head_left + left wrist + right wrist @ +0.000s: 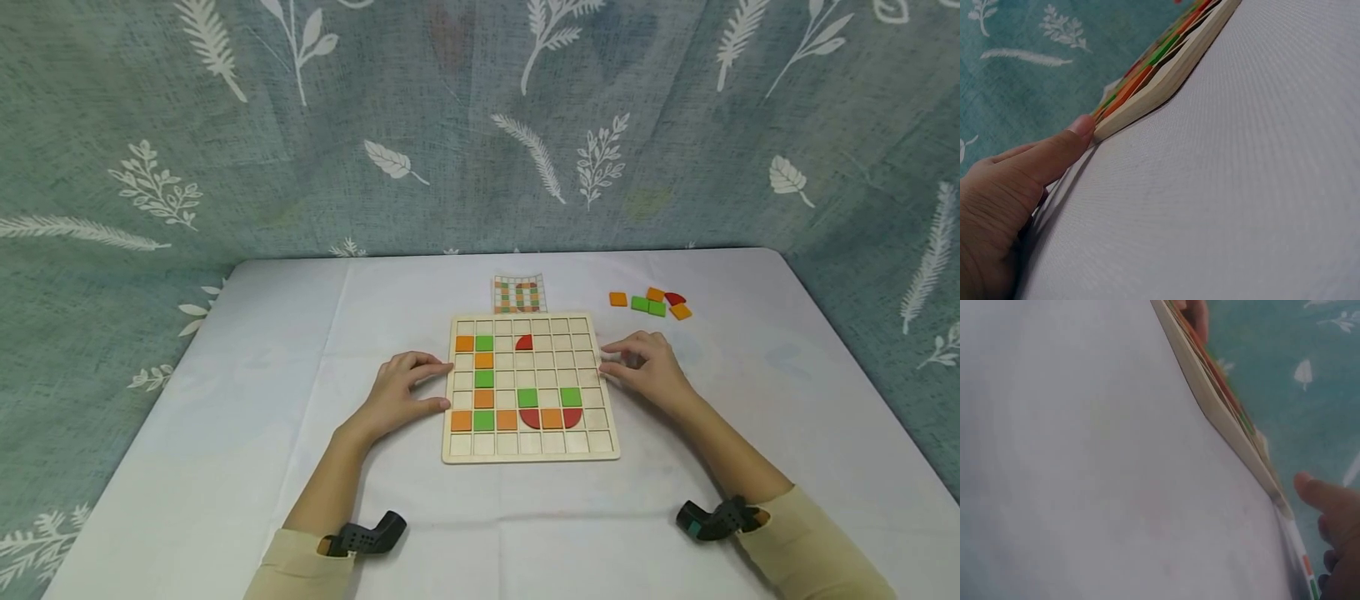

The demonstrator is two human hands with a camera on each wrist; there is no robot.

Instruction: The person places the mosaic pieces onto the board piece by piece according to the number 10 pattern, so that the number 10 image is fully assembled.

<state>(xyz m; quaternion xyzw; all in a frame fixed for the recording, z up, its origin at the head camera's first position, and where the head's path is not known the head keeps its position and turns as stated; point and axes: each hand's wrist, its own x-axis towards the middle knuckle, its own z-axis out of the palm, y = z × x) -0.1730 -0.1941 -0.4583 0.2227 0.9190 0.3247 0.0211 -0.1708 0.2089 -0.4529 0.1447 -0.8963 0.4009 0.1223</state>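
Observation:
A pale wooden grid board (531, 447) lies on the table between both hands. Square orange tiles (483, 398) and green tiles (484, 378) sit in its left columns and lower rows, with red quarter-round tiles (530, 418) among them. My left hand (397, 390) touches the board's left edge, thumb (1083, 127) and forefinger spread apart along it. At the opposite edge is my right hand (651, 367), fingers loosely bent, holding no tile. Its thumb (1310, 487) looks slightly apart from the board in the right wrist view.
Behind the board lies a small printed pattern card (518, 282). Several loose tiles rest at the back right, including an orange square (618, 299), a green square (640, 304) and a red quarter-round (675, 298). A leaf-patterned curtain (450, 125) surrounds the white-covered table (360, 317).

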